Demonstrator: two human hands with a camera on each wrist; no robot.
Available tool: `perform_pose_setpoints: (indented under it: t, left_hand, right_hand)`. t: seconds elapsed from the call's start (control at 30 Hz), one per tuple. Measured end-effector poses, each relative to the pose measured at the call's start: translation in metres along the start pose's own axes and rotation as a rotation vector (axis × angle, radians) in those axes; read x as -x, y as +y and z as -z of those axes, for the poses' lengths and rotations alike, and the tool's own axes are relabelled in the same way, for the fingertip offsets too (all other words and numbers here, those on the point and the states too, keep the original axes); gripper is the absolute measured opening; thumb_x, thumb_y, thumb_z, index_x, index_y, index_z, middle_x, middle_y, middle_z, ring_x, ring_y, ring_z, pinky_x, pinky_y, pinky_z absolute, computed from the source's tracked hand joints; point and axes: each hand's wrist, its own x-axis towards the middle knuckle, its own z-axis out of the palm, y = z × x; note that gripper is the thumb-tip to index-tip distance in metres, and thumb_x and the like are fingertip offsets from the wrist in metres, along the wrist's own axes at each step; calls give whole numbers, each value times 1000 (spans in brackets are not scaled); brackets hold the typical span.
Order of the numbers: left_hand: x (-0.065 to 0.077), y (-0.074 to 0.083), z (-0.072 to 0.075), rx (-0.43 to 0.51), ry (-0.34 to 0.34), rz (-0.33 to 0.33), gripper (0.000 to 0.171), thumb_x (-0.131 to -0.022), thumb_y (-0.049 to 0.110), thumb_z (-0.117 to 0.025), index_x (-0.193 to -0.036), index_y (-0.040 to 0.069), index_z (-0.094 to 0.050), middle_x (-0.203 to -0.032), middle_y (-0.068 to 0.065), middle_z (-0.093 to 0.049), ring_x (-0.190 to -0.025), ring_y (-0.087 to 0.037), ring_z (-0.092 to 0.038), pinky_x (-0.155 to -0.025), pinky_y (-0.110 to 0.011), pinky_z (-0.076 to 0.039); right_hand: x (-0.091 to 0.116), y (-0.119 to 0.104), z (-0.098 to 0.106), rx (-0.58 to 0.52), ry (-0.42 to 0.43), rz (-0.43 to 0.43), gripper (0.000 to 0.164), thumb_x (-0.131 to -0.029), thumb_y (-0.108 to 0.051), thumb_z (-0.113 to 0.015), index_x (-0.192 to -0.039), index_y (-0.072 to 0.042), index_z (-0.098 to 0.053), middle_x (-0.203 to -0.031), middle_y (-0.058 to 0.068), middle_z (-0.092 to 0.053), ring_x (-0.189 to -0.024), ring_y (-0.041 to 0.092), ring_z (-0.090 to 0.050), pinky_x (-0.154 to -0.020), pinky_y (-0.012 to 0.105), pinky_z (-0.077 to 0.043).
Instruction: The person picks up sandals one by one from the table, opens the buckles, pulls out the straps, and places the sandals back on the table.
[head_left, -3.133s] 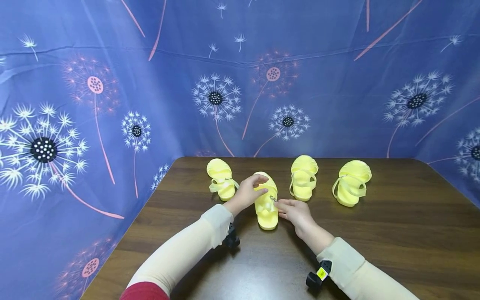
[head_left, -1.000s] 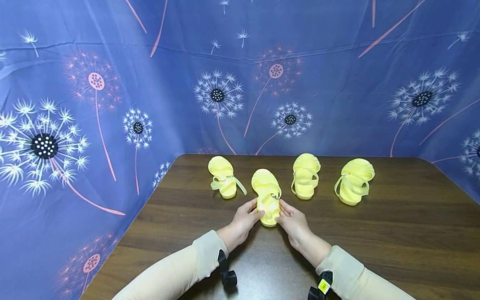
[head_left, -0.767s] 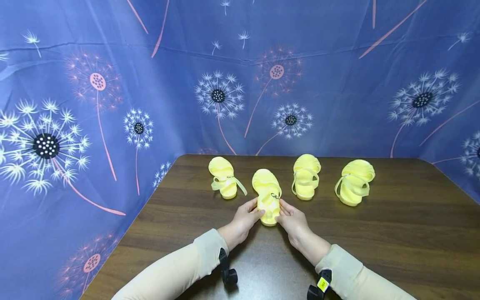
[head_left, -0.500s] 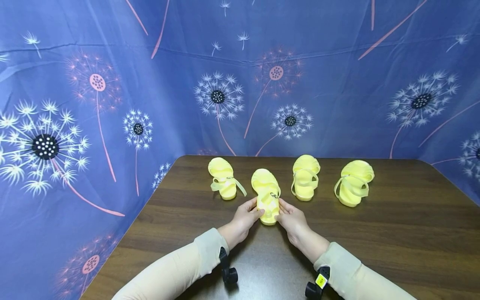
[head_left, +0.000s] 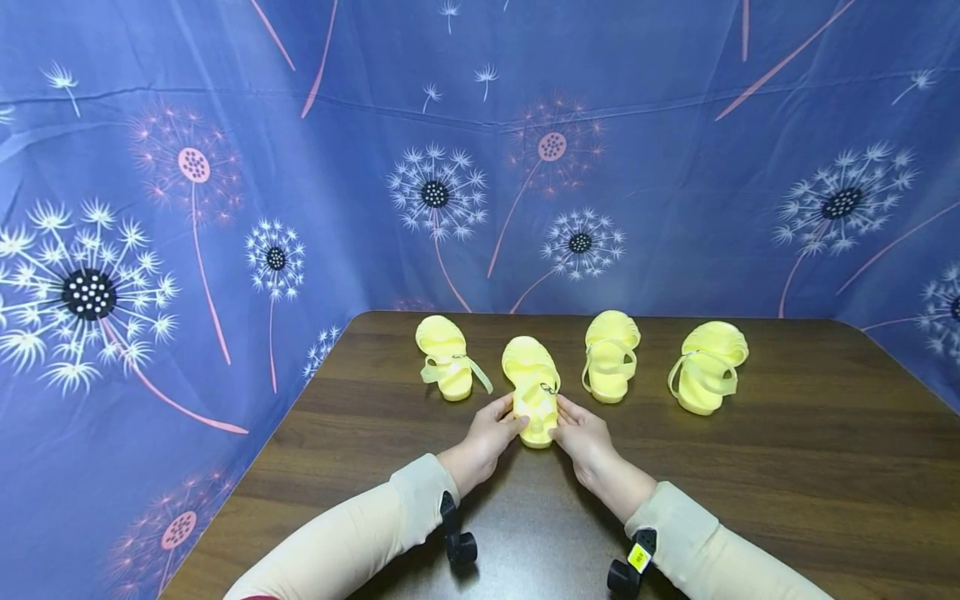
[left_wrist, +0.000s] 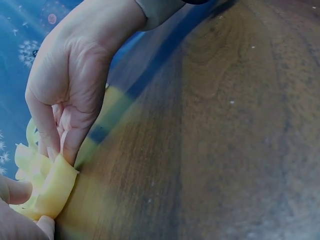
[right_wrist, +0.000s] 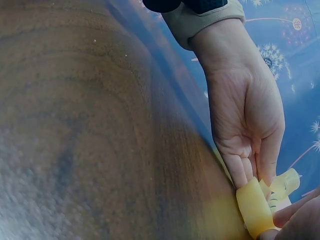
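A pale yellow sandal (head_left: 531, 358) with a small buckle lies toe away in the middle of the table. My left hand (head_left: 483, 442) grips the left side of its heel end, the thumb over the rim. Across from it, my right hand (head_left: 590, 443) grips the right side the same way. The left wrist view shows my right hand (left_wrist: 75, 80) pinching the yellow heel wall (left_wrist: 57, 187), with part of my left hand (left_wrist: 22, 222) at the lower left. In the right wrist view, my left hand (right_wrist: 245, 100) pinches the heel from the far side.
Three more yellow sandals stand toe away at the back: one on the left (head_left: 441, 337) with a loose strap end, one right of centre (head_left: 611, 329), one further right (head_left: 712, 337). A blue dandelion-print curtain (head_left: 330, 167) hangs behind the brown wooden table (head_left: 825, 467).
From about three seconds ago, my left hand has moved from over the sandal's front to its heel's left side. My right hand has shifted down to the heel. In the last second both stay nearly still.
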Motion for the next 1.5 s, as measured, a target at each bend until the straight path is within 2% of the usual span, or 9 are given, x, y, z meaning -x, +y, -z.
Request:
perform_pose_setpoints:
  t: [0.2, 0.73, 1.0, 1.2, 1.23, 1.43, 1.5]
  left_hand:
    - [-2, 2, 1, 3, -7, -25, 55, -93, -2, -57, -144, -8, -37, -147, -26, -41, -134, -34, -43, -111, -42, -38]
    - [-9, 2, 0, -12, 9, 16, 57, -94, 2, -59, -146, -4, -36, -149, -23, -39, -136, -32, -42, -111, -41, -38]
    - [-9, 3, 2, -48, -1, -48, 55, -94, 5, -61, -143, -6, -39, -145, -24, -44, -131, -29, -49, -106, -34, -44]
    - [-15, 2, 1, -21, 8, -8, 55, -94, -1, -57, -144, -7, -36, -148, -25, -40, -135, -33, -43, -110, -40, -39]
    - [-12, 6, 0, -13, 7, 0, 55, -94, -2, -56, -144, -8, -36, -148, -26, -39, -135, -33, -42, -111, -40, -39]
    - [-11, 8, 0, -4, 18, -1, 55, -94, -2, -56, -145, -7, -35, -148, -25, -39, -136, -33, -42, -111, -41, -39]
    - [-14, 4, 0, -3, 22, -3, 56, -94, -2, -57, -145, -6, -36, -148, -25, -39, -136, -33, -42, -111, -41, -39]
  right_hand:
    - [-3, -1, 0, -8, -8, -2, 70, -83, 23, -40, -149, 6, -23, -156, 27, -20, -144, 36, -22, -117, 43, -25]
    - [-8, -2, 1, 31, -11, -3, 69, -85, 21, -40, -151, 4, -22, -157, 26, -18, -145, 36, -20, -117, 42, -24]
    - [-13, -2, 1, 25, -16, 8, 70, -85, 22, -39, -150, 5, -21, -156, 26, -18, -145, 37, -19, -118, 42, -22]
    - [-14, 0, 0, 28, -11, 23, 70, -84, 22, -37, -150, 7, -21, -156, 27, -18, -145, 37, -19, -118, 43, -21]
    - [-14, 0, 0, 27, -12, 25, 70, -84, 22, -37, -150, 7, -21, -156, 27, -18, -145, 37, -19, -118, 43, -21]
    - [-16, -1, -2, 36, -10, 30, 70, -83, 21, -37, -150, 7, -21, -156, 27, -18, -145, 37, -19, -118, 43, -21]
    - [-17, 0, -2, 39, -5, 34, 70, -83, 21, -37, -150, 7, -21, -156, 27, -19, -145, 37, -20, -118, 43, -21]
